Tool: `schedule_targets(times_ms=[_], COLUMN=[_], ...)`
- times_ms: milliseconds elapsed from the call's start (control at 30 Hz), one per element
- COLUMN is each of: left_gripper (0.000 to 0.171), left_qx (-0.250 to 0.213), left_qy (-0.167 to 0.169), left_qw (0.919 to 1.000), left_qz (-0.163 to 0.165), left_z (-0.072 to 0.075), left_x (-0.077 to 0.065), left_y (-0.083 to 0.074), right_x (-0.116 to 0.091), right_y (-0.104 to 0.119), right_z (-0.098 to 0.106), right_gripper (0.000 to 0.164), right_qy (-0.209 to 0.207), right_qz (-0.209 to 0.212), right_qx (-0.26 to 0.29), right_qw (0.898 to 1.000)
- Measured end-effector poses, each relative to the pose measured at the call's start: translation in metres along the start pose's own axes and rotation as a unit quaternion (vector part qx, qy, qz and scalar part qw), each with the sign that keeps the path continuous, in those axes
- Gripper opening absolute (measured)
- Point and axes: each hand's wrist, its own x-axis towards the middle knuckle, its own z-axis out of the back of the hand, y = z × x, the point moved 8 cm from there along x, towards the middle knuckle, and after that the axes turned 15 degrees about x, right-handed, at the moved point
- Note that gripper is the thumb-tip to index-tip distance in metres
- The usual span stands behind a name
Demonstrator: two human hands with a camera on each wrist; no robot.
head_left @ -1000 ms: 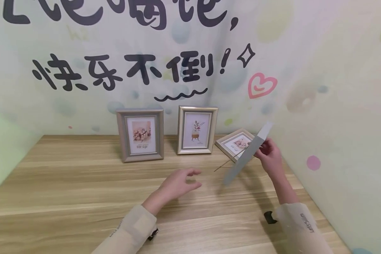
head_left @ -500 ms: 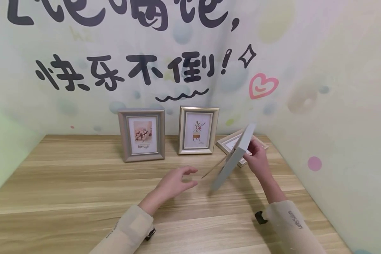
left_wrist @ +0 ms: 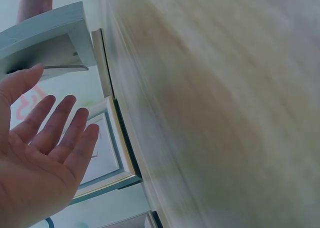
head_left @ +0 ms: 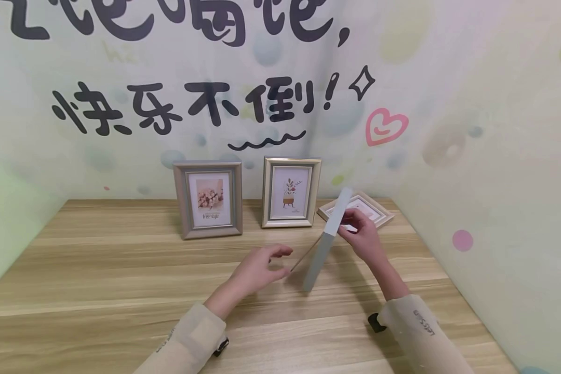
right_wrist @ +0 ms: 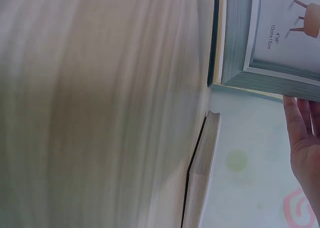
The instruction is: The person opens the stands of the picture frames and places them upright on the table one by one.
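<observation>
A pale blue-grey photo frame (head_left: 320, 257) is held up off the table, seen nearly edge-on in the head view. My right hand (head_left: 364, 239) grips it by its side edge. Its thin easel leg (head_left: 305, 254) sticks out from the back toward my left hand (head_left: 257, 270). That hand hovers over the table with fingers apart and thumb spread, the leg's tip right at the thumb. In the right wrist view the held frame (right_wrist: 235, 53) shows its front, a print with a brown pot on legs and size lettering.
Against the back wall stand a brownish photo frame (head_left: 179, 208) and a gold-edged photo frame (head_left: 267, 197). A beige photo frame (head_left: 382, 214) lies face up in the back right corner, partly behind my right hand. A side wall (head_left: 509, 208) borders the wooden table (head_left: 121, 291).
My right hand has carried the photo frame left and a little nearer, bringing its leg up to my left hand. More of the lying frame shows. The left hand has barely moved.
</observation>
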Motion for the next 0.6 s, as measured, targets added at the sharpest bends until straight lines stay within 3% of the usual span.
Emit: schedule_targets(times_ms=[600], left_gripper=[0.057], left_qx=[-0.05], left_qy=[0.015], left_qw=[0.9977], left_qz=[-0.043], left_z=[-0.006], left_x=[0.001], left_y=[-0.013], right_x=[0.0], right_y=[-0.012], right_z=[-0.016], right_gripper=[0.026], right_qy=[0.029], right_qz=[-0.028], right_qx=[-0.02], right_qw=[0.999])
